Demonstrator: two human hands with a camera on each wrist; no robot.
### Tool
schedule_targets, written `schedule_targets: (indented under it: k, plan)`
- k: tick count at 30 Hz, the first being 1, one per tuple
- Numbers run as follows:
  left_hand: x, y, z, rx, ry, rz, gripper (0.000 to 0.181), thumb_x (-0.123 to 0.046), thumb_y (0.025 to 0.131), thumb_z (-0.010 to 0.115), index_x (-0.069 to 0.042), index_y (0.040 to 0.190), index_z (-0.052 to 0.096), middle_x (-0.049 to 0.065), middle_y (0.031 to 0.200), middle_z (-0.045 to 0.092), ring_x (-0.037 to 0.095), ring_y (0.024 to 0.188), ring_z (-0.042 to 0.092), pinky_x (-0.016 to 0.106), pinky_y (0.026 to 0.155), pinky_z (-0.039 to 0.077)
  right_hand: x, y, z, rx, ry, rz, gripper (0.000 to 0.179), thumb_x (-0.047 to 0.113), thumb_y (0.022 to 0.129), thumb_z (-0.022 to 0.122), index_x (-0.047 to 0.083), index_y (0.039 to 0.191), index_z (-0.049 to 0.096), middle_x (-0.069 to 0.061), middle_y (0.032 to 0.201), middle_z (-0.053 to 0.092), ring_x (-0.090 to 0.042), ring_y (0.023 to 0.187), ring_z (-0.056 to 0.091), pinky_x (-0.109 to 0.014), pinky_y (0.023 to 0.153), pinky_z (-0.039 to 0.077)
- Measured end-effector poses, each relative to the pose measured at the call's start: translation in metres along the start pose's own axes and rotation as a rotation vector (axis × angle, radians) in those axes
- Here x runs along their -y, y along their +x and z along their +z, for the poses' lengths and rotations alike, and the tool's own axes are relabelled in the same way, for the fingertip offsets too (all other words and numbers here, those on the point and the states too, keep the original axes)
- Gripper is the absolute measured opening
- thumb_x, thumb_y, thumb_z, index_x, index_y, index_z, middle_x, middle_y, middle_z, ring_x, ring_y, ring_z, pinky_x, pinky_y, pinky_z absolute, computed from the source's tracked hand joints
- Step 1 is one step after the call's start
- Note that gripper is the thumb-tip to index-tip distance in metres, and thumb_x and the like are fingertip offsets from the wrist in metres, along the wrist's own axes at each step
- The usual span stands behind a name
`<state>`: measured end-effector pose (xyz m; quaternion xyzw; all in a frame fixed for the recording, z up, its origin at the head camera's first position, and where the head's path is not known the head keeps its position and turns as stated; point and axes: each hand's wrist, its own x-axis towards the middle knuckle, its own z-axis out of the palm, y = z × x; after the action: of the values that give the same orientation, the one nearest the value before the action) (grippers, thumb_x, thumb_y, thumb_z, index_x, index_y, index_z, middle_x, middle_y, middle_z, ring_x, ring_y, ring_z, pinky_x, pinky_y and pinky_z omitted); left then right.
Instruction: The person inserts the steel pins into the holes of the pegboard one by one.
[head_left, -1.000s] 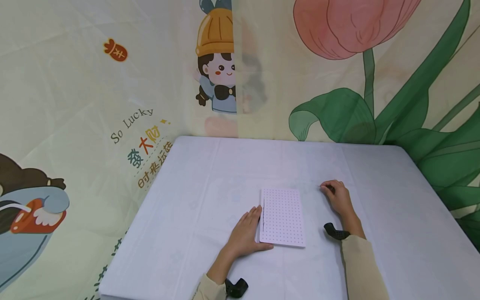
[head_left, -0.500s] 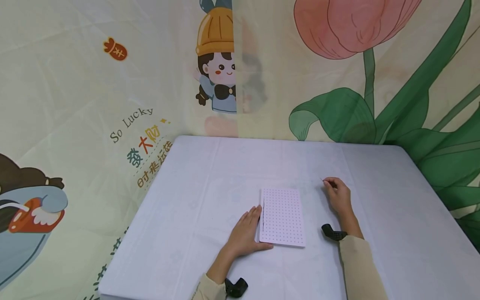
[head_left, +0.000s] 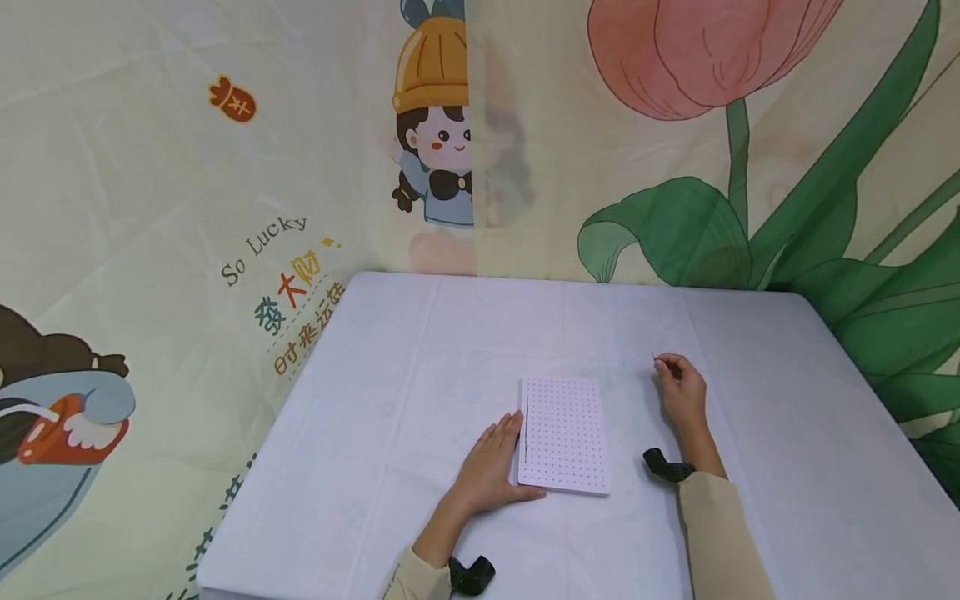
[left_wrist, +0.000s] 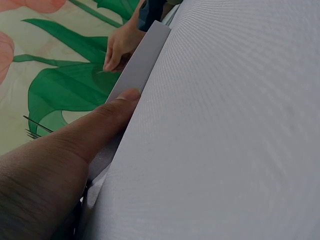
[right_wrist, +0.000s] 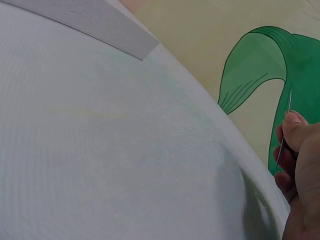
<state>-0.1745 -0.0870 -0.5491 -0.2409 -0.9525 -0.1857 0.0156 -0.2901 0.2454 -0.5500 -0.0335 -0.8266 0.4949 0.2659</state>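
A white pegboard with rows of small holes lies on the table. My left hand rests against it, straight fingers along its left side and thumb on its near edge. To the right of the board and above the table, my right hand pinches a thin metal needle between thumb and fingertips. The needle points upward, its lower part running down past the curled fingers. Several thin dark needles show beyond the left hand in the left wrist view; their lower ends are hidden.
A white cloth covers the table, whose far edge meets a printed curtain. A black wrist camera sits at the left wrist and another black camera at the right.
My right hand has lifted slightly and shifted a little right. The needle in it has turned from leaning left to nearly upright. My left hand and the board stay put.
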Motion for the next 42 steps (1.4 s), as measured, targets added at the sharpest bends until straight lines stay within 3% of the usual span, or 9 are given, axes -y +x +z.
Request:
schedule_targets:
  k: [7, 26, 34, 39, 42]
  plan:
    - [0.0, 0.0, 0.001, -0.004, -0.007, 0.0, 0.117, -0.073, 0.066, 0.061, -0.003, 0.147, 0.013, 0.006, 0.152, 0.02, 0.017, 0.139, 0.012, 0.031, 0.113, 0.011, -0.002, 0.0, 0.0, 0.011, 0.006, -0.021, 0.022, 0.017, 0.093, 0.056, -0.003, 0.1, 0.059, -0.012, 0.091, 0.061, -0.007, 0.078, 0.049, -0.013, 0.065, 0.039]
    - [0.002, 0.001, 0.0, -0.018, 0.015, 0.008, 0.116, -0.072, 0.067, 0.062, -0.003, 0.147, 0.014, 0.007, 0.151, 0.021, 0.017, 0.139, 0.014, 0.031, 0.113, 0.013, 0.002, 0.003, 0.002, -0.011, 0.198, -0.066, 0.016, 0.001, 0.091, 0.054, -0.012, 0.1, 0.053, -0.02, 0.087, 0.06, 0.001, 0.073, 0.056, -0.008, 0.065, 0.047]
    - [0.002, 0.001, 0.001, -0.006, 0.006, -0.003, 0.116, -0.071, 0.067, 0.062, -0.004, 0.148, 0.013, 0.006, 0.151, 0.021, 0.016, 0.139, 0.013, 0.031, 0.113, 0.012, 0.008, 0.0, 0.003, 0.024, 0.226, -0.02, 0.017, 0.001, 0.09, 0.056, -0.01, 0.102, 0.053, -0.016, 0.088, 0.059, 0.0, 0.074, 0.056, -0.009, 0.066, 0.048]
    - [0.001, 0.001, 0.003, 0.007, 0.002, -0.013, 0.117, -0.072, 0.066, 0.062, -0.004, 0.148, 0.013, 0.006, 0.152, 0.02, 0.016, 0.139, 0.012, 0.031, 0.113, 0.011, 0.013, -0.001, 0.005, 0.059, 0.296, -0.056, 0.021, -0.002, 0.088, 0.058, -0.012, 0.106, 0.056, -0.022, 0.09, 0.058, -0.004, 0.074, 0.058, -0.012, 0.066, 0.05]
    - [0.001, 0.0, 0.003, 0.005, 0.002, -0.014, 0.117, -0.071, 0.066, 0.063, -0.005, 0.148, 0.013, 0.006, 0.152, 0.02, 0.016, 0.139, 0.011, 0.031, 0.113, 0.012, 0.019, -0.001, 0.007, 0.094, 0.263, -0.089, 0.024, 0.001, 0.088, 0.059, -0.009, 0.11, 0.059, -0.023, 0.092, 0.06, -0.006, 0.075, 0.059, -0.013, 0.067, 0.051]
